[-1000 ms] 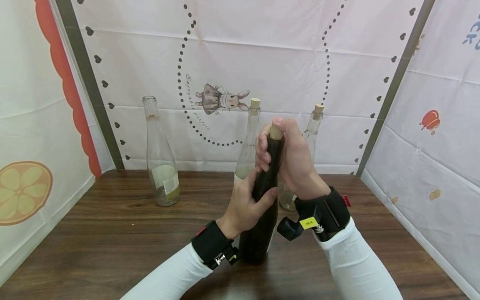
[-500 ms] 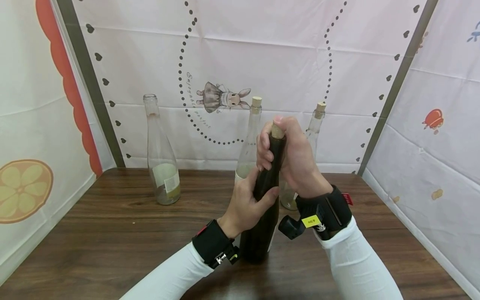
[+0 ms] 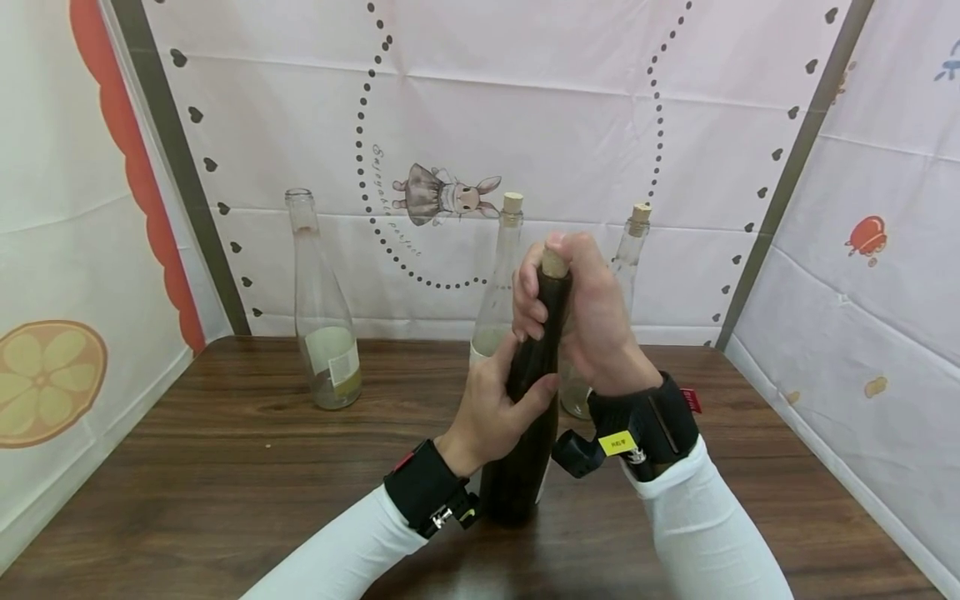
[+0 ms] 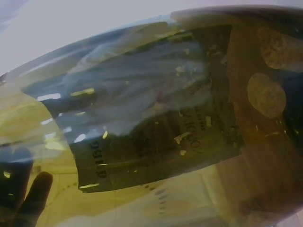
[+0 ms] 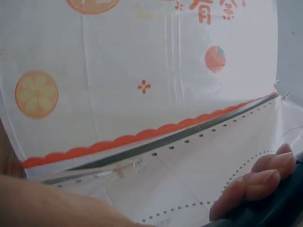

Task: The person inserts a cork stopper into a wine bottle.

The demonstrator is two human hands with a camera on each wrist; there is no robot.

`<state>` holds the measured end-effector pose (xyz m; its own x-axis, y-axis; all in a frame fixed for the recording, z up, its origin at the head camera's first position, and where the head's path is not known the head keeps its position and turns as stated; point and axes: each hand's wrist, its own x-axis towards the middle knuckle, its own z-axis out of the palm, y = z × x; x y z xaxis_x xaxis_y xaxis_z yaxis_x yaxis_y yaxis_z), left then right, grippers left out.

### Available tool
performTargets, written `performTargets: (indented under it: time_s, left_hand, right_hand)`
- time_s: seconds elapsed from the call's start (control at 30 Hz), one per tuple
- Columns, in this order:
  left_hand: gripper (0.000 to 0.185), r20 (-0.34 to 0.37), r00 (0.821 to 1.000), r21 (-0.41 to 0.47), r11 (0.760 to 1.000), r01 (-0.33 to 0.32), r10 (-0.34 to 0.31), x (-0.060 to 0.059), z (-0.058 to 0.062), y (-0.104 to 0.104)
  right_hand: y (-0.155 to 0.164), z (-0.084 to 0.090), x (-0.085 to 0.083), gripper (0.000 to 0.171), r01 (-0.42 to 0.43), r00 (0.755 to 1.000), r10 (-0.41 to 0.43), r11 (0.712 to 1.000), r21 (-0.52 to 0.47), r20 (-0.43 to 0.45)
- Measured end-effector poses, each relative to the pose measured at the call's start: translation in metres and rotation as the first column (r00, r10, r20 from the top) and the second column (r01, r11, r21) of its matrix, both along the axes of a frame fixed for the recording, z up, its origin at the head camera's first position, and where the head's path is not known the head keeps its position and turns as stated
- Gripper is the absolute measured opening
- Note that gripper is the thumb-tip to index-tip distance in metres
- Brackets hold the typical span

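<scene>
A dark wine bottle stands tilted slightly to the right in the head view. My left hand grips its body from the left, thumb lying across the front. Round the bottle's neck curl the fingers of my right hand, and its thumb presses on top of the cork in the mouth. Seen from the left wrist, the glass fills the view, with a label and two round cork-like pieces showing through it. The right wrist view shows my right fingers against the dark neck.
Three clear bottles stand farther back on the wooden table. The left bottle has a bare mouth; the middle bottle and right bottle carry corks. Printed cloth walls enclose the table at the back and sides.
Both hands keep their hold on the bottle and cork. The head view has shifted slightly, and the right wrist has moved a little to the left in the last half second.
</scene>
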<state>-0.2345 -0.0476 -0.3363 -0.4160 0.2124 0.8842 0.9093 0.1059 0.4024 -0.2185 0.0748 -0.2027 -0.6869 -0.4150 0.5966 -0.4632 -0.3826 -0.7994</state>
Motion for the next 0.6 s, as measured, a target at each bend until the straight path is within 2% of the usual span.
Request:
performTargets:
  time_s: [0.13,0.33,0.43,0.6]
  left_hand:
    - [0.070,0.017,1.000,-0.002,1.000,-0.001,0.001,0.000,-0.001,0.000]
    - [0.068,0.037,0.999,0.000,0.999,0.035,-0.035,0.000,-0.001,-0.001]
    - [0.073,0.031,0.998,0.004,0.999,0.047,-0.047,0.001,-0.001,-0.002]
    - [0.078,0.019,0.999,-0.002,1.000,0.027,-0.027,0.002,-0.001,-0.001]
  right_hand:
    - [-0.001,-0.003,0.000,0.048,0.013,0.999,-0.013,1.000,-0.015,0.032]
    - [-0.001,-0.007,0.003,0.053,0.086,0.996,-0.086,0.996,-0.001,0.032]
    - [0.004,-0.012,0.006,0.058,0.134,0.990,-0.136,0.990,0.047,0.035]
    - [0.015,-0.023,0.013,0.069,0.200,0.978,-0.205,0.971,0.128,0.024]
